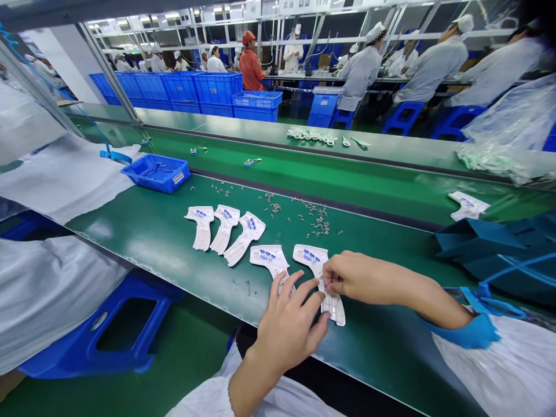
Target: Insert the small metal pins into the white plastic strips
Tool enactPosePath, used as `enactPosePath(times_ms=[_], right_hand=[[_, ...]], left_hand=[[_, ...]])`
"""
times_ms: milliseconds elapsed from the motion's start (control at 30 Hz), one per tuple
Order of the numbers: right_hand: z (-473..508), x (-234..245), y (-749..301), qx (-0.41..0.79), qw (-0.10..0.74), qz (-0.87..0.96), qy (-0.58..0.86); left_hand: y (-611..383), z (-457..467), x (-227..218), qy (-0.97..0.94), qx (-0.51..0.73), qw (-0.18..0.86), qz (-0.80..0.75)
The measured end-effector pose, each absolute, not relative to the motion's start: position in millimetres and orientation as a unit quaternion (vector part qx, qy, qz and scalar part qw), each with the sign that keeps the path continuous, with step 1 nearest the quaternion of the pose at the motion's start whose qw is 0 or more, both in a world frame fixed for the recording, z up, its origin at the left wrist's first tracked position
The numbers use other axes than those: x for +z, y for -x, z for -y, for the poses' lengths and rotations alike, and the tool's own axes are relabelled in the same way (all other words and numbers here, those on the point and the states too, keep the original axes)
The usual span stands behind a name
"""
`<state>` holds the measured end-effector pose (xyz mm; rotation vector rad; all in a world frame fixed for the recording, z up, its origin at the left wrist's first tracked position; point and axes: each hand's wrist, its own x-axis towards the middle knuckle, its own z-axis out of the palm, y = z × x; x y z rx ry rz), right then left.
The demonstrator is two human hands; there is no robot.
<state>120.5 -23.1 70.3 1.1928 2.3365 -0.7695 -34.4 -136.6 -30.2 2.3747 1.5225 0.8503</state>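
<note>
White pistol-shaped shell half (315, 267): 1 of 5 on green desk (152, 227), nearest right hand (354, 277), whose fingers curl over it; grasp cannot be told. Left hand (286, 327): fingers spread, ungripping, apparently for steadying. Screws (321, 225): beyond, presumably within easy reach.

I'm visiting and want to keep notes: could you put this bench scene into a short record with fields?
Left hand: open, fingers spread over the lower end of the second white shell from the right
Right hand: curled at the rightmost white shell; anything pinched is hidden
Leftward: three more shells
Scattered beyond: small metal pieces
Far left: blue tray holding blue pieces
</note>
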Motion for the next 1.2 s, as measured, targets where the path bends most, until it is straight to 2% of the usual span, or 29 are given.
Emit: enactPosePath(times_ms=[233, 433, 600, 733, 800, 867, 1033, 1200], right_hand=[[22.6, 59.7, -119.5, -0.243, 0.178, -0.842, -0.448], [22.6, 61.0, -112.0, -0.199, 0.225, -0.822, -0.484], [17.6, 63.4, -112.3, -0.178, 0.228, -0.803, -0.522], [-6.2, 51.5, -143.2, -0.288, 0.131, -0.837, -0.446], [-23.0, 37.2, -161.3, -0.222, 0.03, -0.839, -0.496], [-37.4, 20.1, -173.3, -0.139, -0.028, -0.826, -0.545], [-48.3, -5.7, -175.2, -0.111, -0.029, -0.83, -0.546], [-30.2, 5.4, -177.1, -0.107, -0.036, -0.825, -0.555]], left_hand=[[35.2, 135.9, -29.5, -0.805, 0.28, 0.091, -0.516], [34.9, 136.0, -28.1, -0.804, 0.277, 0.085, -0.519], [34.8, 136.0, -28.2, -0.805, 0.279, 0.086, -0.517], [35.4, 136.4, -29.5, -0.802, 0.284, 0.088, -0.518], [35.3, 136.8, -30.3, -0.802, 0.29, 0.088, -0.516], [34.7, 137.3, -30.9, -0.8, 0.295, 0.09, -0.514], [33.9, 138.0, -31.2, -0.797, 0.299, 0.088, -0.517], [35.0, 137.9, -29.2, -0.799, 0.295, 0.087, -0.516]])
